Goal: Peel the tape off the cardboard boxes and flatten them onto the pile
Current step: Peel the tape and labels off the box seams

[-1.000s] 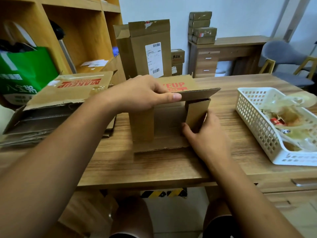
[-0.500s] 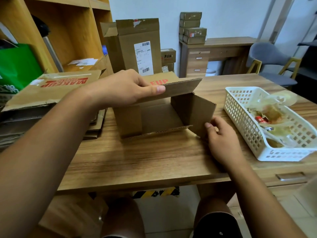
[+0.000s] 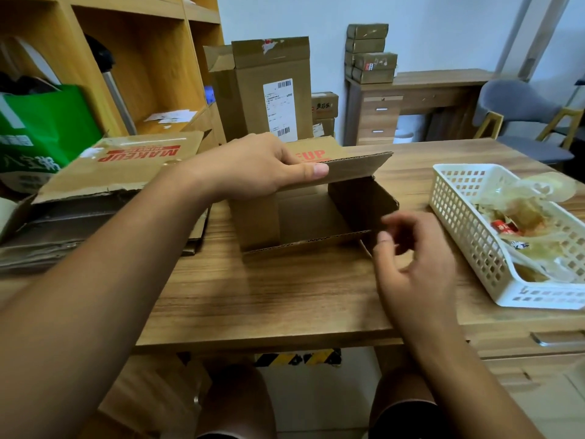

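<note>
Head view: tape appears to be off, and the flattening step is judged in hand.
The box (image 3: pixel 310 217) lies on its side mid-table (image 3: pixel 285 296), between the pile (image 3: pixel 95 198) on the left and the white basket (image 3: pixel 459 232) on the right. Its open mouth faces the person and its long axis runs left to right. The left hand (image 3: pixel 253 167) grips the upper flap, thumb along its front edge. The right hand (image 3: pixel 411 264) is blurred beside the right flap, fingers loosely curled, apparently holding nothing. The next move calls for folding the flaps outward, pressing the walls flat, then carrying the box left onto the pile.
</note>
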Available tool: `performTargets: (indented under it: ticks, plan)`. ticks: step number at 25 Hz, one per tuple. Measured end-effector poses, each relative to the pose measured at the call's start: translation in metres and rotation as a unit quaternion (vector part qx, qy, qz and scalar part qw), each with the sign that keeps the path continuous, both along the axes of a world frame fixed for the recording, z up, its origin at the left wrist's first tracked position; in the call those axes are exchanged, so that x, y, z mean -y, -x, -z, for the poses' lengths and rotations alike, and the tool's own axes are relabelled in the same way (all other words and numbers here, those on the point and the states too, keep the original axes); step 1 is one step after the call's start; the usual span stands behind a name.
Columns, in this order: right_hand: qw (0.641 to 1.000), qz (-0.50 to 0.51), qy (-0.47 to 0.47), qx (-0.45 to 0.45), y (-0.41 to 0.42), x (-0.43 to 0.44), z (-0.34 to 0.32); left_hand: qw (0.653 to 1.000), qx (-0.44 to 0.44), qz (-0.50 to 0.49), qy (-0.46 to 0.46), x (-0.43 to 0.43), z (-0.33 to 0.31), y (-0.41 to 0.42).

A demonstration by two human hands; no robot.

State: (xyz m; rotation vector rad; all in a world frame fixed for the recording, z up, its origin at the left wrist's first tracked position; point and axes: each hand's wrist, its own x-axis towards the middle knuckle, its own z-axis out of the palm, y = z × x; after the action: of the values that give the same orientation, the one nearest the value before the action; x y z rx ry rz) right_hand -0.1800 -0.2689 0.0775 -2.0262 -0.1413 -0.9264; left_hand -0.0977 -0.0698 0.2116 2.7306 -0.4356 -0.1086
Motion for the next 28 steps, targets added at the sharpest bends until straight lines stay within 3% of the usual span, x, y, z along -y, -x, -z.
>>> performTargets:
  ticks: [3, 5, 12, 28]
  plan:
    - [0.983, -0.114, 0.094, -0.108, -0.002, -0.036, -0.015, 1.000, -0.003, 0.003, -0.003, 0.002, -0.001, 0.001]
    - [0.962, -0.133, 0.125, -0.204, -0.011, -0.057, -0.019, 1.000, -0.004, 0.007, -0.008, 0.001, -0.001, 0.000]
    - [0.933, -0.175, -0.012, -0.314, -0.030, -0.083, -0.021, 1.000, 0.014, 0.015, -0.016, 0.002, 0.001, -0.004]
    - [0.903, -0.249, -0.145, -0.318, -0.017, -0.086, -0.008, 0.997, 0.073, -0.009, 0.014, 0.001, 0.002, -0.008]
